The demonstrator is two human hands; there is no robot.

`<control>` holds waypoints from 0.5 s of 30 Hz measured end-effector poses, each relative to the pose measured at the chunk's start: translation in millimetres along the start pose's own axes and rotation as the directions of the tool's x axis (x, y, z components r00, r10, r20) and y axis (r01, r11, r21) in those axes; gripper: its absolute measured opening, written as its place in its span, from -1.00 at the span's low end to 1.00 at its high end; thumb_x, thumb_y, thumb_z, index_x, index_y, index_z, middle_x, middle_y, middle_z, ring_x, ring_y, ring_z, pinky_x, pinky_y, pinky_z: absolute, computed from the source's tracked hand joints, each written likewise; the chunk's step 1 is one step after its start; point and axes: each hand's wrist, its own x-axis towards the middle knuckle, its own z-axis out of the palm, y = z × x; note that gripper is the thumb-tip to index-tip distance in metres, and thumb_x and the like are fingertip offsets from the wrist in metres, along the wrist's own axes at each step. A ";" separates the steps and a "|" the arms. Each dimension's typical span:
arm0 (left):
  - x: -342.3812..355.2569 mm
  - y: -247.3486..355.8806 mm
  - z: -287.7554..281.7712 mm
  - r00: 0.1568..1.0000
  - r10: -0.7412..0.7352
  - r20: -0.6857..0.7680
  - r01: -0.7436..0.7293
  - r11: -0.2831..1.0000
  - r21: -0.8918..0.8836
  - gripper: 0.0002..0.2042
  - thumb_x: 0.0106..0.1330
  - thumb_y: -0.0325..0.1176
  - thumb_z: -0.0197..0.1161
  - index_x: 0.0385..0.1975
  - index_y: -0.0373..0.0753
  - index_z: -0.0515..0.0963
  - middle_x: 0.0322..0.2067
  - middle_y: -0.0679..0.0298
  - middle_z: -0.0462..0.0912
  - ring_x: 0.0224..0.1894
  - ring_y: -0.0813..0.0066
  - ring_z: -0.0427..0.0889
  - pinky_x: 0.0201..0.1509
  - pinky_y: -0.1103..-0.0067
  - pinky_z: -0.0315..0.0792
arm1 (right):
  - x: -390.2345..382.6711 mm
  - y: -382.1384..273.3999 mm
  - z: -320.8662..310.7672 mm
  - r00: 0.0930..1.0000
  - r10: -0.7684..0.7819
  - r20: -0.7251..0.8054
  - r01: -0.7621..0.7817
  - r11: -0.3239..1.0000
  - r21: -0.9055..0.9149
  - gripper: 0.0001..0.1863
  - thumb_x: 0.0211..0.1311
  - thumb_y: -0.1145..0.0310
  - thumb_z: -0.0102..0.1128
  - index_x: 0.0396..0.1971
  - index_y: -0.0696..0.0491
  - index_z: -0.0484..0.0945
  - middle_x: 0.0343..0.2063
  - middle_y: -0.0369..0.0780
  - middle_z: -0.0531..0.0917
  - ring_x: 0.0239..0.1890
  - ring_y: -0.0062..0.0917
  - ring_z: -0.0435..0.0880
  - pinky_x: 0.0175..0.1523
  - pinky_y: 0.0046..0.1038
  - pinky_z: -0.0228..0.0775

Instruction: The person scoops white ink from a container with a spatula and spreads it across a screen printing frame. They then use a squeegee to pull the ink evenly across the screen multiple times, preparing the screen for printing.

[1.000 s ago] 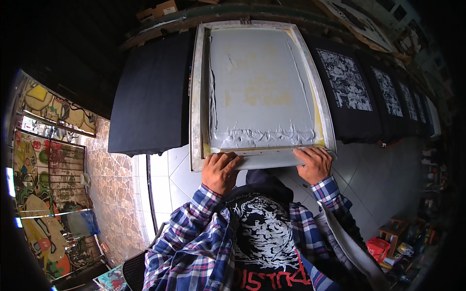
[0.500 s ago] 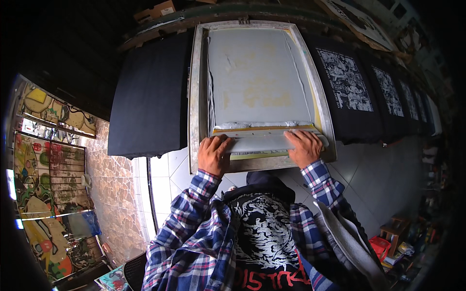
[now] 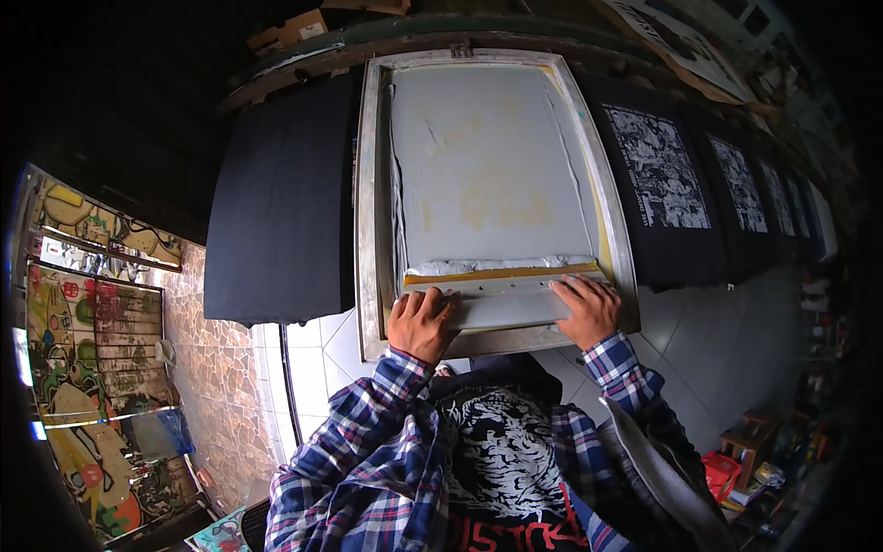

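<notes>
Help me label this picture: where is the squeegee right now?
In the head view, the squeegee sits across the near end of the screen frame, between the left grip and right grip, just below the ridge of grey paste.

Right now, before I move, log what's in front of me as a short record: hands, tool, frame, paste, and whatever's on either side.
Left hand: gripping the squeegee near its left end
Right hand: gripping it near its right end
Tool position: across the near end of the frame
Paste: grey, thick ridge along the squeegee's far edge
Left side: plain black cloth
Right side: row of black cloths with pale prints
</notes>
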 end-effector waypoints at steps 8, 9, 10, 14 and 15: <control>40.2 -27.3 15.6 0.997 0.006 -0.080 -0.005 1.000 0.019 -0.54 0.05 -0.28 0.45 0.05 0.05 0.69 -0.21 0.30 0.53 -0.18 0.22 0.58 -0.06 0.31 0.49 | 47.8 17.1 22.7 0.987 -0.103 -0.120 0.094 0.992 -0.079 -0.50 -0.14 0.44 0.39 -0.04 -0.11 0.74 -0.04 -0.28 0.77 0.08 -0.32 0.73 0.18 -0.18 0.57; 47.3 -32.9 16.7 0.998 0.001 -0.069 0.000 1.000 0.017 -0.54 0.06 -0.28 0.44 0.06 0.04 0.68 -0.21 0.30 0.54 -0.17 0.23 0.58 -0.02 0.30 0.50 | 56.2 16.2 25.0 0.987 -0.103 -0.119 0.095 0.993 -0.077 -0.50 -0.13 0.44 0.38 -0.04 -0.10 0.74 -0.04 -0.28 0.77 0.08 -0.31 0.73 0.18 -0.17 0.57; 56.5 -38.7 16.9 0.998 -0.003 -0.058 0.004 1.000 0.014 -0.54 0.08 -0.27 0.44 0.07 0.03 0.67 -0.20 0.30 0.54 -0.16 0.24 0.58 0.02 0.29 0.50 | 65.3 17.2 27.8 0.988 -0.101 -0.119 0.093 0.993 -0.074 -0.50 -0.13 0.45 0.39 -0.04 -0.10 0.74 -0.03 -0.27 0.77 0.08 -0.30 0.73 0.19 -0.17 0.57; 100.5 -66.6 23.1 0.999 -0.004 -0.050 0.004 1.000 -0.002 -0.53 0.04 -0.25 0.48 0.04 0.03 0.67 -0.21 0.30 0.53 -0.15 0.25 0.58 0.06 0.26 0.51 | 109.1 28.3 39.9 0.990 -0.080 -0.119 0.073 0.995 -0.063 -0.49 -0.11 0.44 0.43 -0.01 -0.08 0.73 0.00 -0.22 0.76 0.09 -0.28 0.73 0.20 -0.15 0.56; 113.4 -73.1 24.8 0.999 -0.005 -0.046 0.004 1.000 -0.014 -0.53 0.02 -0.25 0.49 0.03 0.03 0.67 -0.22 0.30 0.53 -0.16 0.25 0.58 0.05 0.26 0.51 | 120.9 30.9 42.6 0.991 -0.070 -0.118 0.064 0.996 -0.060 -0.48 -0.11 0.44 0.45 0.00 -0.08 0.72 0.01 -0.21 0.76 0.09 -0.27 0.73 0.20 -0.15 0.56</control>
